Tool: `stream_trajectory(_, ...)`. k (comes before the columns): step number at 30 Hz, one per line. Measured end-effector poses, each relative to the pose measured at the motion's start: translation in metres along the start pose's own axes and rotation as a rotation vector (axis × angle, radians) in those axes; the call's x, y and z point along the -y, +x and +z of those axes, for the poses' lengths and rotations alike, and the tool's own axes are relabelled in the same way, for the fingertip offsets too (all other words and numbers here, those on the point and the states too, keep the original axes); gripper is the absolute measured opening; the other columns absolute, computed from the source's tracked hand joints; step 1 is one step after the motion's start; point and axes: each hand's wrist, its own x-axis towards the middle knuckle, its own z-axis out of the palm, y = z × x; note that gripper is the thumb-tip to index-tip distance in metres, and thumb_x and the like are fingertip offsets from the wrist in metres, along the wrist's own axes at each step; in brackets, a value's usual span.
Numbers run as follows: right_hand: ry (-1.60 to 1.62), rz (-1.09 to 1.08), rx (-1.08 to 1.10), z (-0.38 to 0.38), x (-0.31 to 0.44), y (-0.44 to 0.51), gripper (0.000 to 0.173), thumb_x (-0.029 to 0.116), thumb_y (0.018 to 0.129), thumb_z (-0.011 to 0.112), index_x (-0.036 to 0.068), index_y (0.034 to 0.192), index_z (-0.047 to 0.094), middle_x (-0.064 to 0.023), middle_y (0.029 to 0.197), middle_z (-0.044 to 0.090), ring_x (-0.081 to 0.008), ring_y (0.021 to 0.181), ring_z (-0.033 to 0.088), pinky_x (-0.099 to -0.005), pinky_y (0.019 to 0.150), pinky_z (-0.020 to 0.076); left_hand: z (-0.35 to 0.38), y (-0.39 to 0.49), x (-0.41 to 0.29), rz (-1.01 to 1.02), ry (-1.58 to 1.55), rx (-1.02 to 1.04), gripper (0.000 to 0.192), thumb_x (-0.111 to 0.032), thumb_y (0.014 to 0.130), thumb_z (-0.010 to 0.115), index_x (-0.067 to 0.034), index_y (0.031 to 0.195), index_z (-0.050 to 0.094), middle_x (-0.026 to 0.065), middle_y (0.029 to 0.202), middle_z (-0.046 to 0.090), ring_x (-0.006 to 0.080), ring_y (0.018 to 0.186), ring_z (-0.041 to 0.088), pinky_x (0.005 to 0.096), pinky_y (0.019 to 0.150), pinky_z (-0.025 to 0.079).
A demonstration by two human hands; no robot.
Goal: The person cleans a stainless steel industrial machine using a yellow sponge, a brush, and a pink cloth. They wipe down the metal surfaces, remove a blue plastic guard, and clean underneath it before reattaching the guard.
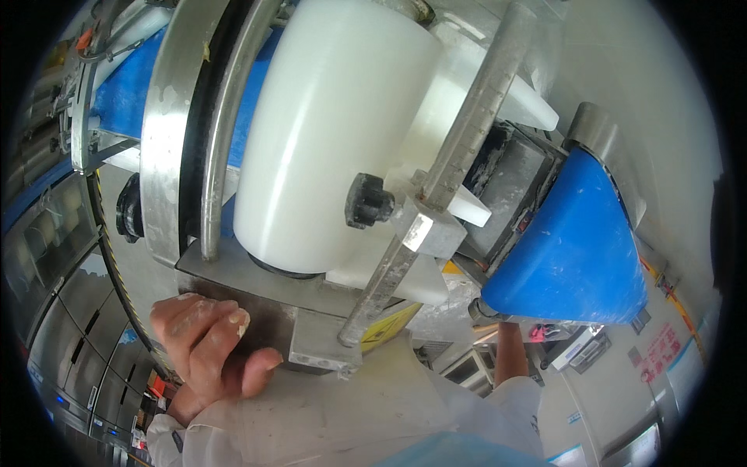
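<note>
My left hand (204,344) is close in front of the dark metal side of a dough-processing machine. Its fingers curl loosely, the thumb stands apart, and nothing shows between them. Flour or dough clings to the fingertips. Above it sits a large white plastic roller (332,134). To the right, a graduated metal bar (467,134) passes through a clamp block (432,227) with a black star knob (367,201). My right forearm (511,353) reaches up behind a floured blue conveyor belt (572,251), which hides the right hand.
A curved steel guard (169,128) and a steel rod (233,134) stand left of the roller. Another blue belt (125,82) runs farther left. White plastic guide plates (531,102) jut out at right. Steel cabinets (76,344) line the lower left.
</note>
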Motion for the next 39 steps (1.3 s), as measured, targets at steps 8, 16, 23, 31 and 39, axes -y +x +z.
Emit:
stream_trajectory(8, 0.192, 0.028, -0.047, -0.037, 0.047, 0.013, 0.045, 0.035, 0.094, 0.077, 0.006, 0.128, 0.067, -0.0067, 0.11, 0.072, -0.0203, 0.098, 0.066, -0.038, 0.083, 0.0521, 0.005, 0.005, 0.002, 0.057, -0.041, -0.061, 0.045, -0.042, 0.098, 0.073, -0.003, 0.12, 0.064, 0.014, 0.113, 0.065, 0.0324, 0.096, 0.056, 0.0449, 0.084, 0.05)
stream_trajectory(16, 0.475, 0.081, -0.054, -0.05, 0.082, -0.056, 0.043, 0.034, 0.098, 0.075, 0.004, 0.127, 0.066, -0.0042, 0.105, 0.072, -0.0142, 0.092, 0.066, -0.032, 0.079, 0.0517, 0.018, 0.002, 0.007, 0.167, -0.111, -0.184, 0.044, -0.023, 0.098, 0.072, 0.005, 0.13, 0.061, 0.0196, 0.122, 0.067, 0.0357, 0.107, 0.058, 0.0462, 0.094, 0.049)
stream_trajectory(23, 0.856, 0.262, -0.236, 0.044, 0.081, -0.143, 0.031, 0.022, 0.098, 0.071, 0.001, 0.121, 0.065, -0.0056, 0.103, 0.071, -0.0138, 0.087, 0.065, -0.0295, 0.074, 0.0519, 0.026, -0.004, 0.002, 0.126, -0.237, -0.25, 0.039, -0.018, 0.102, 0.073, 0.002, 0.134, 0.064, 0.0146, 0.124, 0.066, 0.0254, 0.112, 0.063, 0.0359, 0.094, 0.05)
stream_trajectory(31, 0.936, 0.453, -0.556, 0.133, 0.003, -0.278, 0.041, 0.021, 0.099, 0.071, -0.002, 0.13, 0.06, -0.0122, 0.111, 0.071, -0.0225, 0.092, 0.074, -0.0353, 0.077, 0.0618, 0.029, -0.005, 0.008, 0.237, -0.282, -0.285, 0.03, -0.026, 0.099, 0.078, -0.009, 0.124, 0.074, 0.0062, 0.117, 0.069, 0.0199, 0.108, 0.065, 0.0329, 0.089, 0.05)
stream_trajectory(39, 1.086, 0.352, -0.596, 0.152, 0.002, -0.276, 0.038, 0.017, 0.099, 0.074, 0.0, 0.131, 0.064, -0.0088, 0.114, 0.074, -0.0196, 0.097, 0.073, -0.0347, 0.082, 0.0599, 0.033, -0.004, 0.004, 0.319, -0.161, -0.37, 0.032, -0.029, 0.098, 0.079, -0.002, 0.116, 0.074, 0.01, 0.108, 0.071, 0.0236, 0.102, 0.066, 0.0366, 0.095, 0.05)
